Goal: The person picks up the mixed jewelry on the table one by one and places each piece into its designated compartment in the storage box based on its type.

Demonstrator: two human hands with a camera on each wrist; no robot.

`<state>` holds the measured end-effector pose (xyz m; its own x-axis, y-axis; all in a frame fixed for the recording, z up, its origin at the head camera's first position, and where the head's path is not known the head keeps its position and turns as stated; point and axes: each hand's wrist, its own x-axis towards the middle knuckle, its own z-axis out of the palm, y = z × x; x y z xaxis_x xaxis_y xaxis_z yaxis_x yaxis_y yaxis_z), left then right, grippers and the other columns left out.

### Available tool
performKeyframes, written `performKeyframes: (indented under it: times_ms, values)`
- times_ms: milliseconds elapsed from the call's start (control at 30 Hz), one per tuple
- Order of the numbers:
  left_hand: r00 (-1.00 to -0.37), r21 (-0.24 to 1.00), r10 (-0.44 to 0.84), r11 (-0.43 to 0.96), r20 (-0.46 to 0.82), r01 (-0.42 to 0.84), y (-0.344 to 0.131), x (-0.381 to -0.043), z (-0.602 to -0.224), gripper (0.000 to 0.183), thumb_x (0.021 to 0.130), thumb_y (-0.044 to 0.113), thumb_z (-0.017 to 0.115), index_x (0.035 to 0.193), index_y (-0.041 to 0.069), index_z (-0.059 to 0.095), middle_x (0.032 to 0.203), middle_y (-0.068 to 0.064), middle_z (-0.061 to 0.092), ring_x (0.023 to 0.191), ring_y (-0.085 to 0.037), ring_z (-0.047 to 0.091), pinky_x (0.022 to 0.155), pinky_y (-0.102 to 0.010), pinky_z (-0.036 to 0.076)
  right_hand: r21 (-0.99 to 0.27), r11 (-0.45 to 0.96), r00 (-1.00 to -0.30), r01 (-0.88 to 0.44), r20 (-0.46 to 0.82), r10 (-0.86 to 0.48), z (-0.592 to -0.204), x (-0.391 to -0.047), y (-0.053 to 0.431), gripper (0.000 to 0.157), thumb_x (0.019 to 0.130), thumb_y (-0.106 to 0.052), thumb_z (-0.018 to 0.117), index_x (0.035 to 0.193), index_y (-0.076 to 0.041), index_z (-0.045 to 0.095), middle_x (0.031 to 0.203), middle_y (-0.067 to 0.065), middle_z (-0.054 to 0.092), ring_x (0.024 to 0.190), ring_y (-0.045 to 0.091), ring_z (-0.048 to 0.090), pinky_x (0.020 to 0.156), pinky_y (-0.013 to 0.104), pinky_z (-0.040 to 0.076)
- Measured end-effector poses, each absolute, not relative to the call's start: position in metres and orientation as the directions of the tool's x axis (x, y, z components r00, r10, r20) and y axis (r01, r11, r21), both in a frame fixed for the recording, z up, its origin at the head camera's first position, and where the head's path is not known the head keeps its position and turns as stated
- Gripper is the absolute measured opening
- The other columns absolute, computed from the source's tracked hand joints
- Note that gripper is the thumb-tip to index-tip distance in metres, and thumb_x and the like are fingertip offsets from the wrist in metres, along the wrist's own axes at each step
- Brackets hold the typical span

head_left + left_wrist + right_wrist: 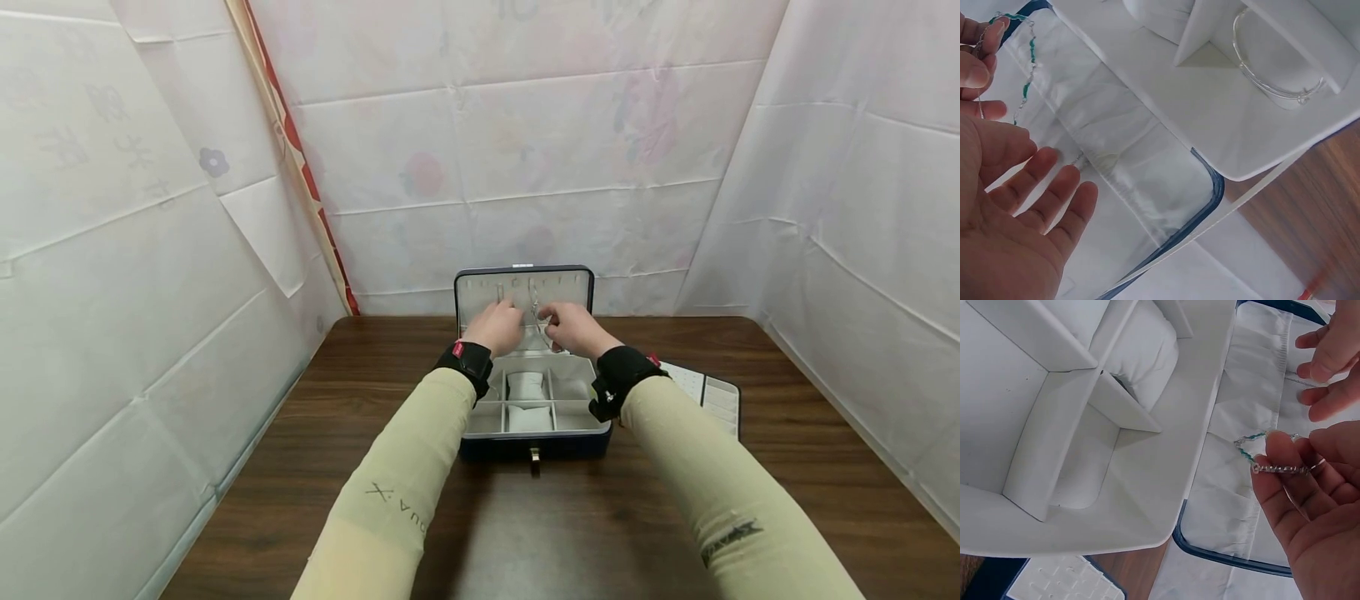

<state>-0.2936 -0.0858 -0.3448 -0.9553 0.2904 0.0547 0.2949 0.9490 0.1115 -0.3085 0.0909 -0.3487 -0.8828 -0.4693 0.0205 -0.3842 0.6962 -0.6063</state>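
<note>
My right hand [576,328] pinches a thin silver chain necklace [1244,453] with green sections between thumb and fingers. Part of this chain [534,302] runs up along the raised lid [480,290]. Just left of it, my left hand [498,327] is in front of the lid. In the left wrist view the left hand [1029,206] has its fingers loosely extended, palm showing, close over the lid's gathered fabric pocket [1116,125]. A thin chain passes behind its fingertips. Below both hands stands the open dark blue jewelry box [480,450].
White dividers [1066,444] split the box, with white cushions [527,386] in the middle compartments. A silver bangle [1266,90] lies in a compartment on the left. A white-lined tray [722,400] lies on the wooden table [360,417] to the right. White sheeting [525,167] surrounds the table.
</note>
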Motion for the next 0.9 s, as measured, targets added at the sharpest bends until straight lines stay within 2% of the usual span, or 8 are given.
performKeyframes:
  times_ms: [267,633,733,900]
  values:
    - [-0.955,0.079,0.294,0.952,0.044,0.296,-0.088,-0.292,-0.349,0.038,0.107,0.016,0.049,0.143,0.014,0.059,0.15,-0.011,0.051,0.137,-0.03,0.049,0.108,-0.046,0.045,-0.607,0.688,-0.877,-0.399,0.033,-0.479,-0.35,-0.305,0.094,0.028,0.101,-0.001,0.047,0.124,0.005,0.062,0.11,0.024,0.068,0.081,0.026,0.07,0.07,0.033,0.051]
    - [-0.958,0.071,0.286,0.955,0.031,0.288,-0.089,-0.29,-0.353,0.039,0.107,0.019,0.05,0.146,0.015,0.056,0.151,-0.009,0.052,0.14,-0.031,0.046,0.113,-0.051,0.039,-0.624,0.666,-0.864,-0.409,0.03,-0.503,-0.353,-0.306,0.1,0.018,0.101,-0.002,0.054,0.113,0.005,0.065,0.099,0.018,0.07,0.081,0.022,0.068,0.073,0.035,0.054]
    - [-0.959,0.065,0.284,0.956,0.026,0.285,-0.089,-0.291,-0.354,0.038,0.107,0.02,0.05,0.144,0.016,0.058,0.151,-0.008,0.052,0.14,-0.033,0.045,0.113,-0.053,0.037,-0.621,0.662,-0.855,-0.42,0.026,-0.518,-0.353,-0.306,0.101,0.017,0.1,0.0,0.056,0.112,0.005,0.067,0.096,0.015,0.07,0.083,0.025,0.067,0.074,0.035,0.053]
    - [-0.958,0.032,0.287,0.958,0.005,0.287,-0.088,-0.292,-0.357,0.032,0.107,0.02,0.05,0.134,0.016,0.066,0.148,-0.008,0.051,0.135,-0.034,0.045,0.111,-0.053,0.038,-0.62,0.666,-0.852,-0.416,0.011,-0.523,-0.351,-0.305,0.102,0.018,0.1,-0.002,0.057,0.114,0.004,0.068,0.098,0.013,0.07,0.09,0.033,0.069,0.074,0.035,0.052]
